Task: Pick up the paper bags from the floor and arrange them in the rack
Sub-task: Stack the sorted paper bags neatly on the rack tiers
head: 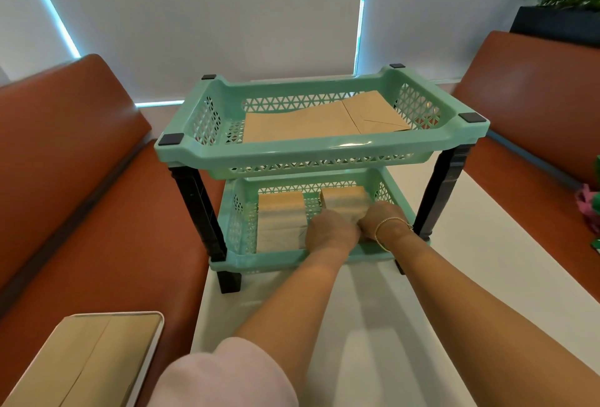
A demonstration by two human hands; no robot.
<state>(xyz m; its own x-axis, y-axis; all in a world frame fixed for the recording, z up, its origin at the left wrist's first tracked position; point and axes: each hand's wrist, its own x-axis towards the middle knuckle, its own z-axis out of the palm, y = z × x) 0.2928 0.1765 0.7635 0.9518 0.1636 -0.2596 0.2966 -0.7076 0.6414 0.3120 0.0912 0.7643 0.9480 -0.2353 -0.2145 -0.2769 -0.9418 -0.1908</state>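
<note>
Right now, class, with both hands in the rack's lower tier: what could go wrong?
1. Both hands press the right-hand paper bags; they may crumple.
2. The upper tier hangs low over the wrists; lifting could knock it.
3. The left stack sits close and could be shoved.

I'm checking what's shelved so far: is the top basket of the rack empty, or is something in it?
Not empty. Brown paper bags lie flat, folded, on the floor of the top basket.

Green two-tier rack (324,150) set on white table (454,276). Flat paper bag (311,122) laid in top basket. Right bag stack (345,200) in lower basket held by left hand (331,231) and right hand (381,220); second stack (281,221) placed beside it.
</note>
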